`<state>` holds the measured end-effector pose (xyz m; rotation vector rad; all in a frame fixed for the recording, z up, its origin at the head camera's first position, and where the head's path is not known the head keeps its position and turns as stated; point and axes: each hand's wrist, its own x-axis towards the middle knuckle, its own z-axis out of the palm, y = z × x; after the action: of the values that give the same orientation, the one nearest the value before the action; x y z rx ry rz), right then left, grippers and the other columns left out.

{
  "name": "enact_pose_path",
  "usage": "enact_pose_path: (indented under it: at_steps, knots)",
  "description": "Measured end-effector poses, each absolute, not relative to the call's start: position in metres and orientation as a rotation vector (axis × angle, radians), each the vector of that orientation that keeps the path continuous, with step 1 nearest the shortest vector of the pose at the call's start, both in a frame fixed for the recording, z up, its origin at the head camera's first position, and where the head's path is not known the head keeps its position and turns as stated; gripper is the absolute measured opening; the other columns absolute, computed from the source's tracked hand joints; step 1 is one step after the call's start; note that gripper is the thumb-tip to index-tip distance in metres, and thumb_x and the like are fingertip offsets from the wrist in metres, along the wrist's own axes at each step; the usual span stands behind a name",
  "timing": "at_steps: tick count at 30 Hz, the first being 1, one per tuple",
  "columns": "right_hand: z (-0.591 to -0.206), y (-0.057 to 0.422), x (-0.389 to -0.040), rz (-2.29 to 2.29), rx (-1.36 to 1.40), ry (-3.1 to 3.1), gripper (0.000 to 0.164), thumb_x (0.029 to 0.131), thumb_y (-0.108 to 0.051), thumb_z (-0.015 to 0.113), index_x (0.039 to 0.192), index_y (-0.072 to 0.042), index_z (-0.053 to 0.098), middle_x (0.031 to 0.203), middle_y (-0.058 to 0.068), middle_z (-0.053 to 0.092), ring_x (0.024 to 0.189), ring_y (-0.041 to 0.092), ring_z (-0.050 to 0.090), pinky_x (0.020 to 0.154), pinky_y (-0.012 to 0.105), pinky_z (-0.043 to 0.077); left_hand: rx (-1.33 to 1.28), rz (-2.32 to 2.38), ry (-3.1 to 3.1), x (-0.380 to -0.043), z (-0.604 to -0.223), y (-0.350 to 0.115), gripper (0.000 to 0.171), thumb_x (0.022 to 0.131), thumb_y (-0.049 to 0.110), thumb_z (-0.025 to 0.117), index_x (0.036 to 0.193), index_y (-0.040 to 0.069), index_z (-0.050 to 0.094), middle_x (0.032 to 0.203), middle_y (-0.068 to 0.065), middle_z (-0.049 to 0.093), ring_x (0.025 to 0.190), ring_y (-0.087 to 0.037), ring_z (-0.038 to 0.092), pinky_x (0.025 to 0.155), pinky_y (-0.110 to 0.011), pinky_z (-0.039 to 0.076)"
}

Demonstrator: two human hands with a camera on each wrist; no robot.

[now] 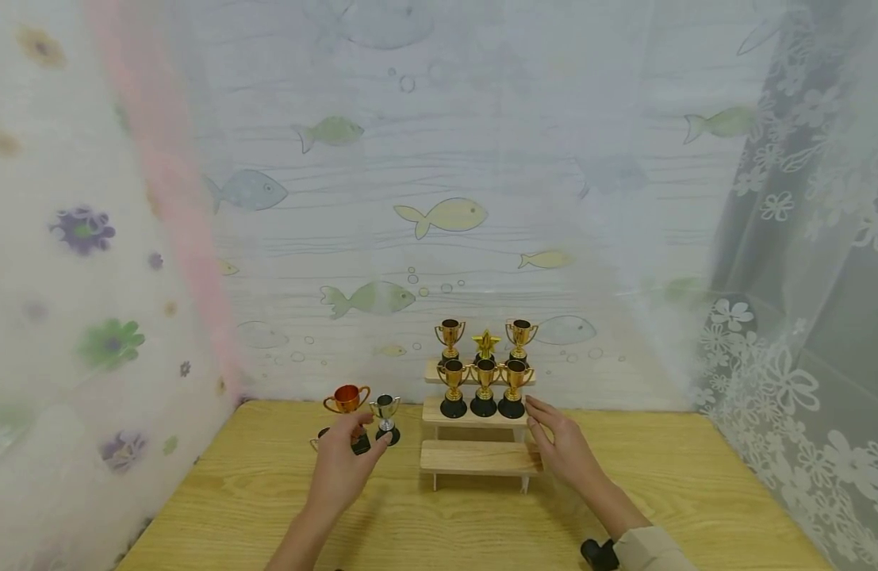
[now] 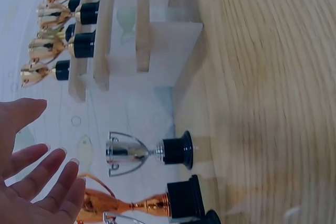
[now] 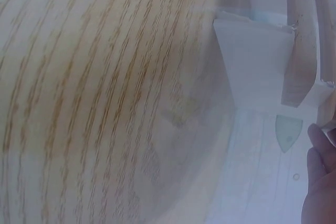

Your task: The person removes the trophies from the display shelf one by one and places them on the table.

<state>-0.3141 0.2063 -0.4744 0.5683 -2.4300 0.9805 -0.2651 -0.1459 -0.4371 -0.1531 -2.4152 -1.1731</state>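
My left hand point(image 1: 342, 464), thumb and fingers spread with nothing between them, is nearest a small silver trophy cup point(image 1: 385, 406) on a black base. In the left wrist view that silver trophy point(image 2: 128, 153) stands upright just beyond the fingertips, beside a larger copper-coloured trophy point(image 2: 152, 204). The head view shows the copper trophy's orange cup point(image 1: 347, 398) behind my left hand, its lower part partly hidden. My right hand point(image 1: 567, 448) has its fingertips at the right end of a stepped wooden stand point(image 1: 474, 456), fingers loosely extended.
Three gold trophy cups point(image 1: 485, 381) line the stand's middle step. Behind them, the top step bears two more gold cups point(image 1: 521, 337) and a gold star trophy point(image 1: 486, 342). A printed fish curtain point(image 1: 446, 214) hangs behind the wooden table point(image 1: 267, 476). A black object point(image 1: 599, 553) lies by the right sleeve.
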Motion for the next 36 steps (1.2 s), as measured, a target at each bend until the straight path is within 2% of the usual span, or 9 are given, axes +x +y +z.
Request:
enact_pose_path:
  at_steps: [8,14,25,36]
  knots:
    - [-0.476,0.207,-0.317,0.968,0.580,-2.410,0.036,0.105,-0.008,0.055,0.137,0.009,0.059,0.146,0.023,0.055,0.133,0.045,0.052,0.104,0.061,0.044,-0.272,-1.205,-2.375,-0.273,-0.436,-0.124,0.024,0.094,0.017,0.076,0.116,0.007,0.072,0.110,-0.011,0.071,0.100,-0.032,0.066,0.084,-0.048,0.054]
    - [-0.476,0.208,-0.316,0.978,0.574,-2.416,0.037,0.107,-0.012,0.054,0.138,0.008,0.059,0.147,0.022,0.055,0.133,0.045,0.052,0.105,0.060,0.043,-0.324,-1.227,-2.367,-0.283,-0.435,-0.108,0.026,0.095,0.020,0.075,0.116,0.006,0.073,0.111,-0.012,0.071,0.099,-0.030,0.066,0.084,-0.047,0.054]
    - [-0.475,0.208,-0.317,0.972,0.581,-2.406,0.036,0.106,-0.009,0.055,0.137,0.009,0.060,0.146,0.021,0.055,0.133,0.045,0.052,0.105,0.060,0.044,-0.362,-1.303,-2.365,-0.302,-0.435,-0.084,0.031,0.096,0.025,0.073,0.118,0.002,0.071,0.111,-0.014,0.071,0.098,-0.033,0.066,0.090,-0.053,0.054]
    - [-0.478,0.208,-0.317,0.979,0.571,-2.430,0.038,0.108,-0.014,0.053,0.137,0.009,0.059,0.147,0.021,0.054,0.134,0.044,0.051,0.106,0.060,0.042,-0.374,-1.307,-2.381,-0.313,-0.439,-0.074,0.033,0.097,0.025,0.073,0.118,0.000,0.071,0.109,-0.014,0.071,0.095,-0.031,0.066,0.086,-0.047,0.054]
